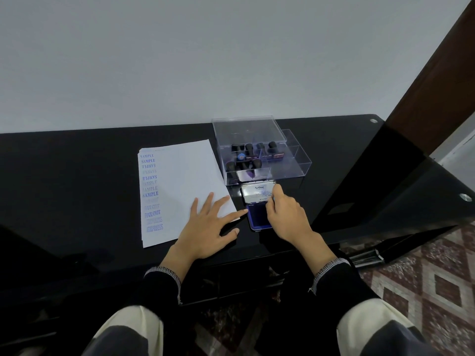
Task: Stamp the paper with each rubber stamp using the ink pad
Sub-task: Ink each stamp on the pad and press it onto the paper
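Observation:
A white paper lies on the black table, with a column of blue SAMPLE, PAID OUT and EXPRESS prints down its left edge. My left hand rests flat on the paper's lower right corner, fingers spread. Just right of it the blue ink pad is open, its silver lid tilted back. My right hand covers the pad's right half, with thumb and fingers curled round the lid's right edge. Several black-handled rubber stamps sit in a clear plastic box behind the pad.
The box's clear lid stands open toward the wall. The black table ends at a front edge near my wrists, and a dark glass side panel rises at the right. A patterned floor shows at the lower right.

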### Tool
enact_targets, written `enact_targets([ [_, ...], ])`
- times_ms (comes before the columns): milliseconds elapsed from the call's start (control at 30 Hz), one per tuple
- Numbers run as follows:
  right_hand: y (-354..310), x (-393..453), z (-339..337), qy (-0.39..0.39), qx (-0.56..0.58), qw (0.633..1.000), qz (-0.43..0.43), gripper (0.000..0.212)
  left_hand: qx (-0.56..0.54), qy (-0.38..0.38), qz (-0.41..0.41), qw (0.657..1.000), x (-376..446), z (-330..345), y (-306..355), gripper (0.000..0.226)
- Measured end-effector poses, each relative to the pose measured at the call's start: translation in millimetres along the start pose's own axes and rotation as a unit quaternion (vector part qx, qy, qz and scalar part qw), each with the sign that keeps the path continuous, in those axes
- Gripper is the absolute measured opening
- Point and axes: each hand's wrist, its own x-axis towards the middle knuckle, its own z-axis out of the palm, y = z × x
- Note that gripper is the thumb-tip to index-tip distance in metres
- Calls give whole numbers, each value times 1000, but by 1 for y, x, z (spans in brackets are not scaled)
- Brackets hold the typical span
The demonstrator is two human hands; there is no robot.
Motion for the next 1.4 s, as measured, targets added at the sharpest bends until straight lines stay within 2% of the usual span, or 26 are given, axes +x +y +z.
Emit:
enact_targets([
  [233,-5,22,-11,-56,3,998,25,15,3,-7,-2,1000,1,0,1,49],
  [633,1,-13,9,26,-29,999,12,6,1,-10,-3,1000,1,-1,2,48],
  [1067,-7,27,-8,-33,-36,998,33,13,3,-14,-3,1000,1,-1,0,49],
  [1400,-1,-5,8,49,-36,998,8,9,1,-11,-2,1000,1,0,0,48],
])
